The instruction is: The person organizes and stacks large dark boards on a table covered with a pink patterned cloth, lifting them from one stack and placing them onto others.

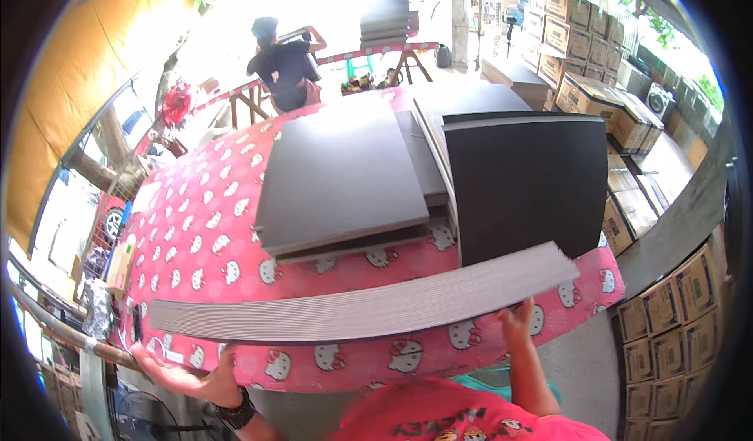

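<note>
A long stack of thin grey-edged sheets point(361, 307) lies across the near side of the table, its right end higher than its left. Below the left end, my left hand point(192, 377) is open, with fingers spread and the thumb close to the stack's lower edge. My right hand point(518, 323) is closed on the lower edge near the right end, its fingertips partly hidden. Behind the stack sits a pile of dark grey panels point(345, 178). To its right, a black panel point(529, 182) leans tilted against other panels.
A pink cartoon-print cover point(212, 205) spreads over the table. Cardboard boxes point(667, 315) are piled on the right. At the back, a person point(286, 68) handles a panel beside a trestle table, where another panel stack point(386, 17) stands. A wooden rail point(78, 335) runs at left.
</note>
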